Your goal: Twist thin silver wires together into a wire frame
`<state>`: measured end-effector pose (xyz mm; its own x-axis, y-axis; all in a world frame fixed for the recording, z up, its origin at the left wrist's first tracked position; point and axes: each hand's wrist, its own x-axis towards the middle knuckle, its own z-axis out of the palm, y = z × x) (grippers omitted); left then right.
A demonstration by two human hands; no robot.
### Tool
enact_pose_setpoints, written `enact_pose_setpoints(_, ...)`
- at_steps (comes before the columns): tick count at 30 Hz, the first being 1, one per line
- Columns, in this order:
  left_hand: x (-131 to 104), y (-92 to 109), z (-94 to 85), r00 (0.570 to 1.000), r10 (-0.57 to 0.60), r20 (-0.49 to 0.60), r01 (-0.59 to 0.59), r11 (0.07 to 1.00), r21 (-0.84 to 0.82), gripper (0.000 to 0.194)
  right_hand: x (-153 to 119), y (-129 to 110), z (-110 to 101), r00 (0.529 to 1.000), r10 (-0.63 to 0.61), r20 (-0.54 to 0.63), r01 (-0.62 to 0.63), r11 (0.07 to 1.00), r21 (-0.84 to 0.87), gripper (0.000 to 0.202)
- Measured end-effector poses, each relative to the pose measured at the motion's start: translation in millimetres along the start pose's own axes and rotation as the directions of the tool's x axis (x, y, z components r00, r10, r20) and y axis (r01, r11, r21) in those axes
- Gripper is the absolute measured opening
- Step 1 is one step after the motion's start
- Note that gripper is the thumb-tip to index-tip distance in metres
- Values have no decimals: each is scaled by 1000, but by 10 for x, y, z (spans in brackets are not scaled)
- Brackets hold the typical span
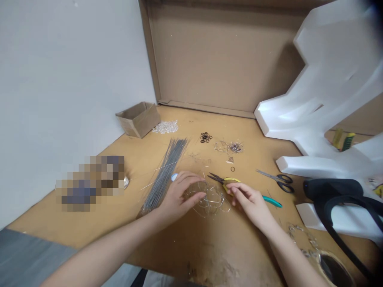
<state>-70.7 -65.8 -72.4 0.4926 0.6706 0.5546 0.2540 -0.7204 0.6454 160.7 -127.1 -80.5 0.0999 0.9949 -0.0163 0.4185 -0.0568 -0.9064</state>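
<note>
My left hand (pixel 182 193) is over a loose tangle of thin silvery wire (pixel 212 201), its thumb and forefinger curved with a gap between them. Whether a fine strand touches those fingertips cannot be made out. Just right of the tangle, my right hand (pixel 247 201) is closed in a pinch over dark-nosed pliers with yellow handles (pixel 220 179). Its fingers partly cover the handles, and what they pinch is too small to name. A teal handle (pixel 273 201) sticks out beyond that hand. Left of my left hand lies a bundle of straight grey wires (pixel 167 171).
Farther back are an open cardboard box (pixel 140 119), clear small pieces (pixel 166 126), black rings (pixel 206 137) and a pile of small wire pieces (pixel 236 147). Scissors (pixel 281 181) lie at right, near white foam packing (pixel 314 165) and a black strap (pixel 326 215). A blurred-out patch covers the left.
</note>
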Motion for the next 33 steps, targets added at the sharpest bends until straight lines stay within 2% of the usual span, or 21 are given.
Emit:
enact_pose_setpoints(2, -3, -10, 10, 998, -69, 2, 69, 997, -30, 24, -15, 28, 19, 992, -122, -32, 111, 966, -232, 23)
enact_pose_setpoints(4, -2, -16, 16, 988, -152, 1, 151, 987, -62, 22, -33, 28, 45, 970, -244, -19, 217, 891, -398, 21)
enact_pose_setpoints(8, 4, -35, 25, 963, -269, -4, 267, 958, -109, 21, -38, -46, 114, 911, -402, 94, 388, 754, -530, 26)
enact_pose_setpoints(12, 4, -55, 32, 957, -289, 10, 288, 947, -141, 21, 6, -171, 198, 898, -388, 206, 424, 641, -640, 33)
enact_pose_setpoints(15, 5, -48, 28, 951, -307, 24, 307, 940, -150, 22, 51, -249, 254, 909, -330, 254, 405, 559, -723, 26)
enact_pose_setpoints(18, 8, -30, 19, 951, -310, 15, 308, 937, -163, 21, 77, -277, 295, 915, -295, 277, 396, 520, -757, 17)
enact_pose_setpoints(21, 10, -22, 16, 951, -309, 10, 306, 936, -171, 21, 69, -263, 311, 913, -311, 266, 399, 534, -745, 15)
enact_pose_setpoints(25, 7, -16, 29, 949, -314, 15, 311, 930, -193, 22, 37, -243, 296, 919, -324, 226, 385, 603, -699, 15)
enact_pose_setpoints(29, 3, 15, 49, 953, -302, 20, 298, 928, -225, 21, 26, -210, 280, 931, -297, 214, 366, 724, -585, 16)
enact_pose_setpoints(33, -5, 42, 75, 957, -289, 19, 285, 929, -235, 20, 21, -127, 285, 964, -224, 141, 262, 878, -401, 13)
